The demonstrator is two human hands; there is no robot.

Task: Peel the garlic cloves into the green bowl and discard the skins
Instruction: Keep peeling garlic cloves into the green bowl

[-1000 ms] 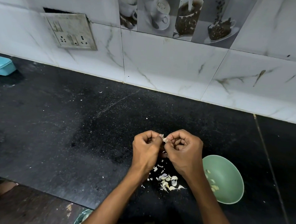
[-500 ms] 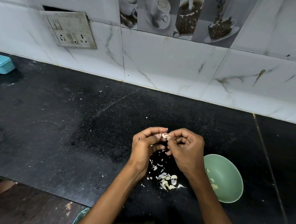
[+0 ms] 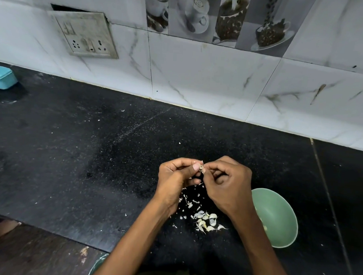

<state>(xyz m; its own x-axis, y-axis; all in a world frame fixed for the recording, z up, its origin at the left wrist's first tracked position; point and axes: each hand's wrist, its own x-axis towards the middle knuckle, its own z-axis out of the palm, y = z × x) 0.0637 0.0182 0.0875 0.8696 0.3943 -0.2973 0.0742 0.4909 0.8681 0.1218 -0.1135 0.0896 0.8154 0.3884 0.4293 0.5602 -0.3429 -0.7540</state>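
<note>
Head view: above a black bench (image 3: 74, 152), a person's left hand (image 3: 175, 181) and right hand (image 3: 226, 186) are meeting, the fingers of both curling in and pinching one small garlic clove (image 3: 202, 169) between them. Loose garlic skins (image 3: 205, 220) are lying on the bench below the hands. The green bowl (image 3: 281, 218) is sitting just beside the right wrist, holding a few pale cloves.

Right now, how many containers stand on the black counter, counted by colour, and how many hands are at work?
Green bowl: 1
Blue container: 1
Hands, the left hand and the right hand, both pinching the garlic clove: 2
Total: 4
</note>
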